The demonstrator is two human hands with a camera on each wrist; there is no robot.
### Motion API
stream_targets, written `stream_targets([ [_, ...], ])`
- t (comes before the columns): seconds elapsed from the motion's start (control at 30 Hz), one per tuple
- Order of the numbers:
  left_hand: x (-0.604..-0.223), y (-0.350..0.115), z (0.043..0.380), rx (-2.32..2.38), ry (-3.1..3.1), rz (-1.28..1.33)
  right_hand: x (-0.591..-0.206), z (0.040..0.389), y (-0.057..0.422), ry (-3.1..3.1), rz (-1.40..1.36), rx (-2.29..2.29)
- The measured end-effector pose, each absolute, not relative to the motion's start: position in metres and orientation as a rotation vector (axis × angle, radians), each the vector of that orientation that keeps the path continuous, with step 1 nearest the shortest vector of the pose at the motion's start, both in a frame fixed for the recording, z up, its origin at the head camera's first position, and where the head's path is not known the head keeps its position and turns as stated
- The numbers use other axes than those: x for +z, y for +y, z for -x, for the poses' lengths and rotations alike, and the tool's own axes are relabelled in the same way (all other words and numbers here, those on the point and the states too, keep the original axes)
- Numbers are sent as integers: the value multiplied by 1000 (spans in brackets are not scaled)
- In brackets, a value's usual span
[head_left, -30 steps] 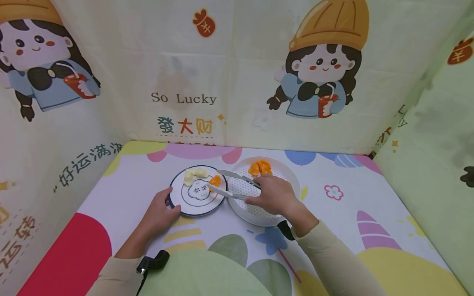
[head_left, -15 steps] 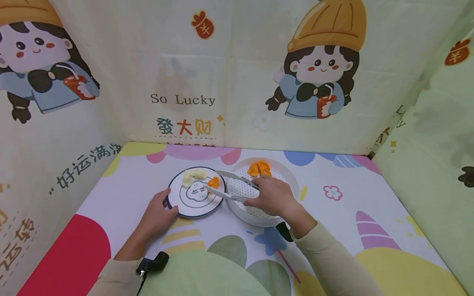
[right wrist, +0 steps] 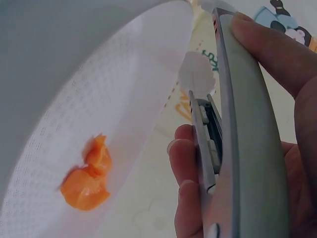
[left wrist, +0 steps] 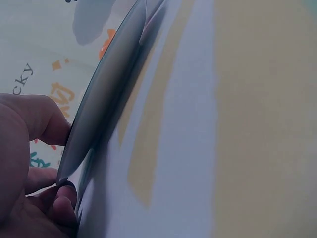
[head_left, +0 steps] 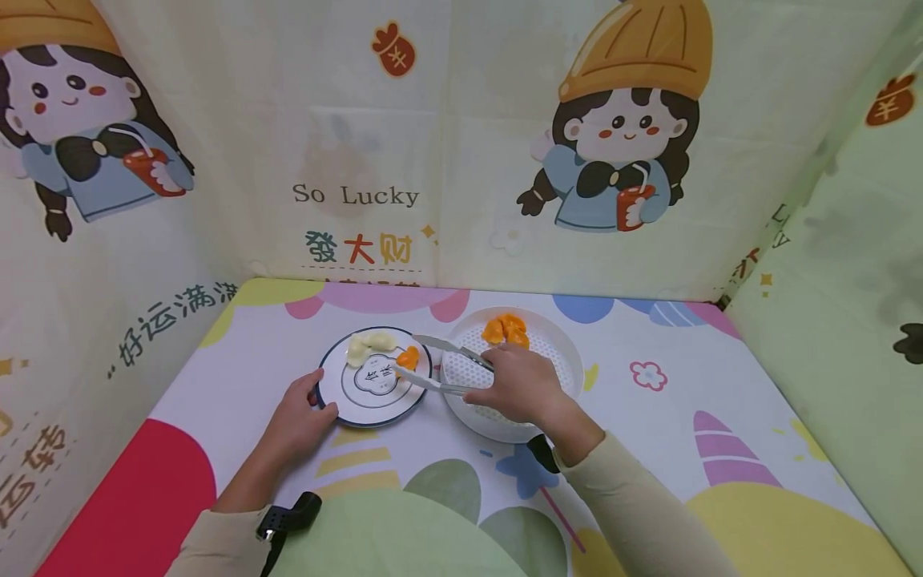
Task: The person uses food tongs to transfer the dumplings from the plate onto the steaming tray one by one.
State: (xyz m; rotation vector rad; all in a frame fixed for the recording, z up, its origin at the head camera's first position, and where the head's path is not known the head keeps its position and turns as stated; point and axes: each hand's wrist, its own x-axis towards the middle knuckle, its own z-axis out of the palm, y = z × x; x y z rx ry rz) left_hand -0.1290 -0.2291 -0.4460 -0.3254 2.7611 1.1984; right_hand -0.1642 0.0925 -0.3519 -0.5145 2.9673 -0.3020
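Note:
My left hand (head_left: 297,418) grips the left rim of a white plate (head_left: 368,407) with a dark blue edge. In the left wrist view the plate's underside (left wrist: 106,84) shows above the tablecloth, with a shadow below. Pale dumplings (head_left: 371,346) and an orange dumpling (head_left: 408,357) lie on the plate. Metal tongs (head_left: 461,353) are held in my right hand (head_left: 521,385), their arms spread apart; the near arm's tip overlaps the orange dumpling in the head view. Under my right hand sits a round white perforated basket (head_left: 570,344) with several orange dumplings (head_left: 505,327).
A patterned tablecloth (head_left: 620,449) covers the table. Printed fabric walls (head_left: 476,160) stand behind it and at both sides. The basket is just right of the plate, with a narrow gap between them.
The plate has slid a little left with my left hand, opening a gap beside the basket. My right hand and the tongs have shifted left too, still spread over the plate's right side.

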Motion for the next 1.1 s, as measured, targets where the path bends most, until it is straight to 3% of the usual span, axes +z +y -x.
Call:
stream_targets([
  [1.1, -444, -235, 131, 1206, 2758, 327, -351, 162, 52, 2931, 496, -128],
])
